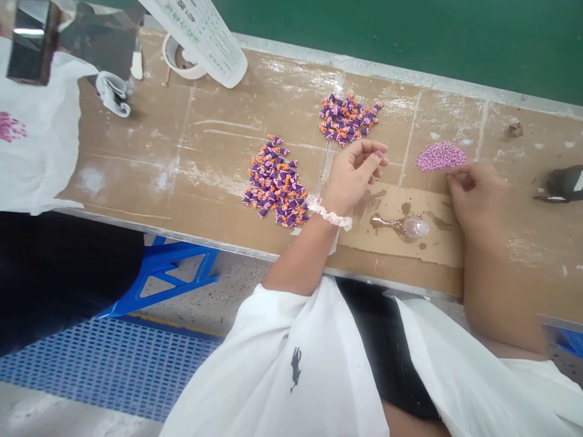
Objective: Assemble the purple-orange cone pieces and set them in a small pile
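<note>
My left hand (357, 170), with a white scrunchie (331, 215) at the wrist, is raised just in front of a pile of small purple, orange and pink figures (348, 118). Its fingers are curled against the thumb; whatever they hold is hidden. At the edge of a heap of tiny pink pieces (439, 156), my right hand (480, 194) has thumb and forefinger pinched together. Anything between those fingertips is too small to make out. A second, larger pile of the same figures (276, 185) lies left of my left wrist. Between my forearms, a clear, wet-looking blob (414, 227) sits on a cardboard piece (364, 240).
A white plastic bottle (204, 42) and a tape roll (169, 57) are at the back left. White cloth (40, 164) covers the table's left end, beside a person's dark-clothed leg (68, 273). A dark object (565, 184) lies at right. Below is a blue stool (182, 273).
</note>
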Demonstrator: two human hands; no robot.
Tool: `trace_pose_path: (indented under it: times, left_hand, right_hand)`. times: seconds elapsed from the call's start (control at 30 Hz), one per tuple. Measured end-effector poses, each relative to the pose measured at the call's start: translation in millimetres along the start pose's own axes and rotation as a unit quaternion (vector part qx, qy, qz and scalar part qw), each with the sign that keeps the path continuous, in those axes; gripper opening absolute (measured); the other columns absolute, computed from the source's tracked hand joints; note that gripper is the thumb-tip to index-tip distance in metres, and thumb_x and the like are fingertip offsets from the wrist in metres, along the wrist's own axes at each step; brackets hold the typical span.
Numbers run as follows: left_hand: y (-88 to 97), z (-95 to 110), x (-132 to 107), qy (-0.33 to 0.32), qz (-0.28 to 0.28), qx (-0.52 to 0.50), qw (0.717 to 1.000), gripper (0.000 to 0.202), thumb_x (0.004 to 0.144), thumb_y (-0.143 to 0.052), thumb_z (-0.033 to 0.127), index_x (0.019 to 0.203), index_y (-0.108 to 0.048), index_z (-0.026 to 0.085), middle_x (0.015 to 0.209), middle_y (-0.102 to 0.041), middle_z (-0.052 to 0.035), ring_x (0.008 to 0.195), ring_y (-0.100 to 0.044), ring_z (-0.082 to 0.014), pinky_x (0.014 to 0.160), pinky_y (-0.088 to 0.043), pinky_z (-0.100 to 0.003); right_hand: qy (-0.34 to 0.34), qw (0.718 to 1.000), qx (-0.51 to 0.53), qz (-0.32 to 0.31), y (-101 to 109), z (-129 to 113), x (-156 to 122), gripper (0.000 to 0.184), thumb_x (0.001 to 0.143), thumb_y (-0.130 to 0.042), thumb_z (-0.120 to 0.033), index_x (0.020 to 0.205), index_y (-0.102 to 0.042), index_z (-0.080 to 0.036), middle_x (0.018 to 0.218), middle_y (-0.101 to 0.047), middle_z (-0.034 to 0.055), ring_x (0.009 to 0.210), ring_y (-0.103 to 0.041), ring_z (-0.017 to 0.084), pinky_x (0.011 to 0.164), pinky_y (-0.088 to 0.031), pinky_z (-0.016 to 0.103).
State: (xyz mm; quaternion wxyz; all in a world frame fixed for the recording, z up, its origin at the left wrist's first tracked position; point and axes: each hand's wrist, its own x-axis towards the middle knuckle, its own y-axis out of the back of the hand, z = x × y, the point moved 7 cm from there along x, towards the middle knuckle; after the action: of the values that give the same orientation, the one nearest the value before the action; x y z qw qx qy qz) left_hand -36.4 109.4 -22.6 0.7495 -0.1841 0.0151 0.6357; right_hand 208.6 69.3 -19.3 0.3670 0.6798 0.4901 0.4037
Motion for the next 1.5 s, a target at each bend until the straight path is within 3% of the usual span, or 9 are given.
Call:
trace_pose_path:
  times: [0.23,0.43,0.57,0.93,1.13,1.23,1.33,1.43,1.5]
  left_hand:
    - [-5.1,-2,-3,0.005,-0.013,0.005,1.000,0.010,0.089,-0.049,0.009,0.088,-0.057,0.015,0.072,-0.062,0.0034,0.057,-0.054,-0.0007,0.052,-0.042,-0.013]
    - [-12.5,0,-9,0.005,-0.035,0.002,0.999,0.007,0.088,-0.052,0.010,0.087,-0.057,0.014,0.071,-0.062,0.0033,0.057,-0.053,-0.0012,0.053,-0.043,-0.014]
    - [-12.3,3,-9,0.000,-0.037,-0.001,0.999,0.008,0.089,-0.051,0.009,0.086,-0.057,0.014,0.071,-0.062,0.0031,0.057,-0.053,-0.0014,0.052,-0.043,-0.014]
    - [-13.4,4,-11,0.009,-0.039,0.006,0.999,0.007,0.089,-0.052,0.012,0.087,-0.057,0.015,0.074,-0.062,0.0025,0.059,-0.052,-0.0014,0.054,-0.043,-0.013]
    - [-13.5,3,-11,0.016,-0.042,0.014,0.999,0.007,0.089,-0.051,0.012,0.088,-0.058,0.015,0.074,-0.063,0.0019,0.059,-0.052,-0.0018,0.055,-0.043,-0.014]
    - [-20.7,4,-16,-0.010,-0.079,0.012,0.997,0.004,0.087,-0.055,0.014,0.089,-0.059,0.015,0.078,-0.063,0.0016,0.064,-0.055,-0.0023,0.063,-0.046,-0.015]
    - [-39.2,0,-26,-0.037,-0.159,0.011,0.986,0.007,0.083,-0.061,0.017,0.091,-0.061,0.015,0.085,-0.065,0.0002,0.074,-0.058,-0.0033,0.072,-0.048,-0.017]
    - [-61.7,-12,-40,-0.027,-0.251,-0.018,0.968,0.018,0.083,-0.065,0.030,0.092,-0.063,0.015,0.089,-0.066,-0.0016,0.078,-0.060,-0.0054,0.074,-0.049,-0.019]
    - [-71.8,-17,-47,-0.025,-0.286,-0.043,0.957,0.029,0.080,-0.067,0.041,0.091,-0.063,0.015,0.088,-0.066,-0.0020,0.079,-0.060,-0.0063,0.074,-0.049,-0.021]
  right_hand:
    - [0.014,1.000,-0.004,-0.014,-13,0,6,0.017,0.075,-0.048,-0.014,0.087,-0.058,-0.021,0.088,-0.061,0.0059,0.089,-0.054,0.021,0.085,-0.046,0.040]
    - [0.000,1.000,0.011,0.012,5,6,-2,0.026,0.080,-0.049,-0.022,0.105,-0.057,-0.023,0.090,-0.060,0.0027,0.070,-0.049,0.015,0.072,-0.048,0.035]
    - [0.003,1.000,-0.012,0.006,12,8,-4,0.022,0.078,-0.056,-0.025,0.100,-0.059,-0.025,0.082,-0.054,0.0001,0.068,-0.047,0.016,0.072,-0.047,0.036]
    - [0.010,0.999,0.012,-0.038,5,3,-2,0.016,0.073,-0.055,-0.023,0.088,-0.061,-0.023,0.068,-0.047,-0.0013,0.066,-0.043,0.016,0.076,-0.044,0.038]
    - [0.002,0.997,0.075,-0.035,-3,3,0,0.018,0.071,-0.053,-0.018,0.087,-0.058,-0.021,0.077,-0.053,0.0021,0.075,-0.049,0.018,0.081,-0.045,0.041]
    - [-0.003,0.990,0.138,-0.004,6,-5,-6,0.018,0.077,-0.053,-0.025,0.095,-0.056,-0.022,0.081,-0.054,0.0025,0.073,-0.052,0.016,0.075,-0.047,0.038]
    - [0.002,0.966,0.257,0.022,20,-26,-19,0.020,0.083,-0.055,-0.037,0.099,-0.053,-0.025,0.080,-0.053,0.0008,0.066,-0.051,0.014,0.062,-0.046,0.032]
    - [0.006,0.877,0.480,-0.004,25,-52,-34,0.021,0.074,-0.071,-0.033,0.090,-0.060,-0.026,0.071,-0.054,-0.0016,0.058,-0.046,0.012,0.051,-0.038,0.029]
    - [0.022,0.858,0.514,-0.005,28,-65,-41,0.019,0.072,-0.074,-0.030,0.088,-0.064,-0.029,0.069,-0.056,-0.0019,0.060,-0.049,0.013,0.050,-0.039,0.029]
